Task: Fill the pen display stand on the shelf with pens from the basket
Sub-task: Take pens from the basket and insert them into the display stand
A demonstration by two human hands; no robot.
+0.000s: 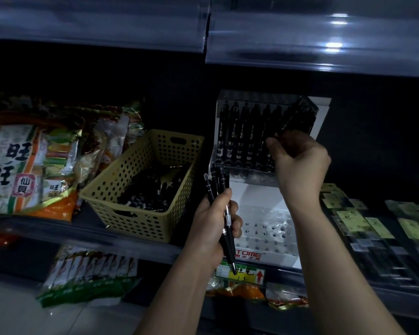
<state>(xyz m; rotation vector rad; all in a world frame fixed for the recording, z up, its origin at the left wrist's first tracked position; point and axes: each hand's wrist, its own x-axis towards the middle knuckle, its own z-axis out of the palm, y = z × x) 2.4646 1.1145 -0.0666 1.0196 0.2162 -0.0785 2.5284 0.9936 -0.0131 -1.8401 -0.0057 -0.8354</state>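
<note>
Left grip (214, 221) clasps a bundle of black pens (218, 187) at 7 o'clock of the pen display stand (252, 195). Right grip (300, 163) pinches one tilted pen (294, 116) at its upper tier; yellow basket (131, 153) sits at 9 o'clock.

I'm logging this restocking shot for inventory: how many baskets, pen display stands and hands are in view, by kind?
Basket: 1
Pen display stand: 1
Hands: 2, the left hand gripping a bunch of pens, the right hand pinching one pen
Total: 4
</note>
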